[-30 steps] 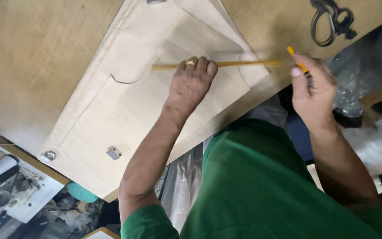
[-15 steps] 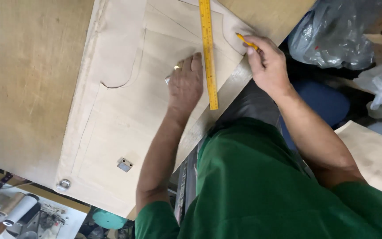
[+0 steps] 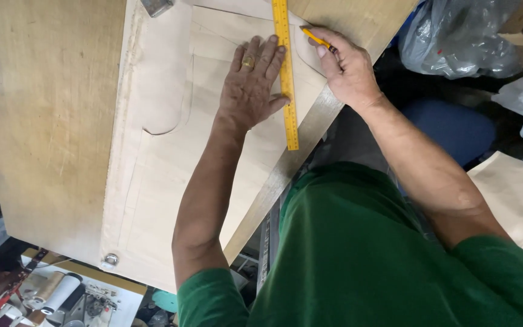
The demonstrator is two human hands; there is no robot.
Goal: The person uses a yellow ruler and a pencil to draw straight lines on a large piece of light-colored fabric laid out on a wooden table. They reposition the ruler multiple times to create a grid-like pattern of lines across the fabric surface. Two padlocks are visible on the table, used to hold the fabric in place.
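A pale beige pattern sheet (image 3: 158,157) with curved cut-outs lies flat on a wooden table (image 3: 43,121). A long yellow ruler (image 3: 286,72) lies across the sheet, running away from me. My left hand (image 3: 250,82), with a ring on one finger, presses flat on the sheet and against the ruler's left edge. My right hand (image 3: 347,69) grips a yellow pencil (image 3: 317,38) whose tip touches the sheet just right of the ruler.
A small metal weight (image 3: 111,260) sits on the sheet's near corner, another metal piece (image 3: 156,6) at the far edge. Plastic bags (image 3: 461,36) lie to the right, a brown paper piece (image 3: 516,194) beside my right arm, and clutter (image 3: 55,297) below the table.
The view has shifted and drawn closer. The ruler went from lying crosswise to pointing away from me, and my left hand now spreads flat against it. My right hand brought the pencil to the ruler's edge.
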